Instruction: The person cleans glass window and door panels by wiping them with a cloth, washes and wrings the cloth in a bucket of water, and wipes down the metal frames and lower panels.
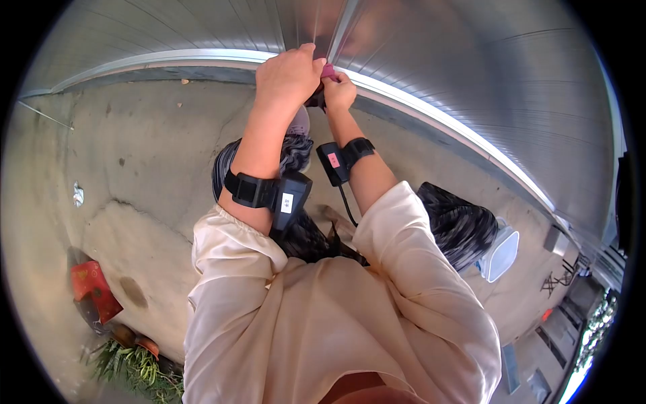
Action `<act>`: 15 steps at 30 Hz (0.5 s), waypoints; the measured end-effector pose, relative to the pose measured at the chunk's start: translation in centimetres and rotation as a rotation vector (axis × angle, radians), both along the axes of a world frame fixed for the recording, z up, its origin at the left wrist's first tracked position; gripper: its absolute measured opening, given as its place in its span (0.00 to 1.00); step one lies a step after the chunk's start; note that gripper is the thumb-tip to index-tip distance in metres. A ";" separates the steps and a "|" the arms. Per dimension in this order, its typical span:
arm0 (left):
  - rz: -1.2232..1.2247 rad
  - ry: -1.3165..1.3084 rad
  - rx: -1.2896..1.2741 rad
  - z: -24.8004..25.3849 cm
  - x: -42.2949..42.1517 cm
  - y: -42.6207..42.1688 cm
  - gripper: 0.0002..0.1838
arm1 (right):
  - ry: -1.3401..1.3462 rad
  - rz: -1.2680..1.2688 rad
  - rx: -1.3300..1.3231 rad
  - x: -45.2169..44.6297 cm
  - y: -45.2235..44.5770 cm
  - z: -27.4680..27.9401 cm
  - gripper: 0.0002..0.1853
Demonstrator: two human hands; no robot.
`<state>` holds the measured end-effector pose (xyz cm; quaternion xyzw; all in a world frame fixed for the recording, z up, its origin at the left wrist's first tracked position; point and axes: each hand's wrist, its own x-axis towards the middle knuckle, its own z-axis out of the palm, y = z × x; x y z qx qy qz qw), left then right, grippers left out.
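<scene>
My left hand [289, 75] is closed, with its back toward me, in front of the metal wall. What its fingers hold, if anything, is hidden. Just beside it, the fingers of my right hand [340, 92] are pinched on a small pink piece [328, 71], too small to name in kind. This pink piece sits between both hands, close to the upright metal strip [342, 32] of the wall. Something dark [315, 99] shows below the hands, and I cannot make out what it is.
The shiny metal wall [471, 74] curves across the front, with a pale rail [431, 108] at its foot. A clear plastic tub [501, 254] stands by my right leg. On the concrete floor at left lie a red object [96, 289] and green plants [134, 367].
</scene>
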<state>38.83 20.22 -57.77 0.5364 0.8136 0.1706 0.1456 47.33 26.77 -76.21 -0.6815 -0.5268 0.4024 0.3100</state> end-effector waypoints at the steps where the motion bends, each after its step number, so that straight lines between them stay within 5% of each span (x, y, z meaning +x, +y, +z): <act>1: -0.002 0.012 -0.002 0.0 -0.1 0.0 0.16 | 0.012 -0.002 -0.002 0.2 0.8 -1.9 0.15; 4: 0.033 0.082 0.029 -0.1 -0.2 0.0 0.15 | 0.562 0.061 -0.393 2.1 2.0 -3.2 0.21; 7: -0.031 0.100 -0.148 0.4 -0.4 0.3 0.22 | 0.739 0.180 -0.514 5.6 0.0 6.8 0.22; 13: -0.445 -0.382 -0.142 -0.3 1.9 0.8 0.38 | 1.032 0.330 -0.269 10.1 -2.9 15.4 0.28; 15: -0.448 -0.646 -0.071 -1.2 2.8 1.7 0.34 | 1.014 0.318 -0.226 11.8 -3.5 17.2 0.32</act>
